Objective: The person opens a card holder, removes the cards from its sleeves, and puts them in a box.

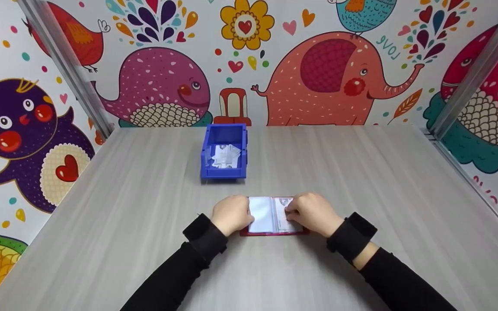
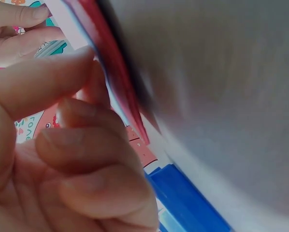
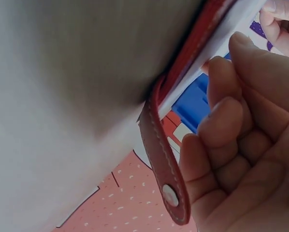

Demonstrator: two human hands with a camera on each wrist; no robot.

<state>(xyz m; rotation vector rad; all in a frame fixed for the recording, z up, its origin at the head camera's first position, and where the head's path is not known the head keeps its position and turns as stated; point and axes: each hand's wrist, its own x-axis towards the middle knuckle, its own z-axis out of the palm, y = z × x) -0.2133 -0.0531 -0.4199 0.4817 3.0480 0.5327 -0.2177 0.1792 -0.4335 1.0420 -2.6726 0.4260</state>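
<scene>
A red card holder (image 1: 275, 234) lies spread on the table between both hands, with clear sleeves on its two sides. My left hand (image 1: 231, 214) grips its left edge, thumb over the page and the other fingers curled. On the right page is a white card (image 1: 282, 218) with a dark emblem near the top. My right hand (image 1: 314, 211) pinches at this card with thumb and forefinger, covering its right part. A strap (image 3: 164, 159) with a metal snap hangs loose from the holder's edge in the right wrist view.
Behind the holder, slightly left, stands a blue bin (image 1: 224, 173) with several white cards (image 1: 226, 156) in it. The pale wood-grain table (image 1: 145, 181) meets patterned walls at the back and sides, with metal posts (image 1: 65, 65) at the corners.
</scene>
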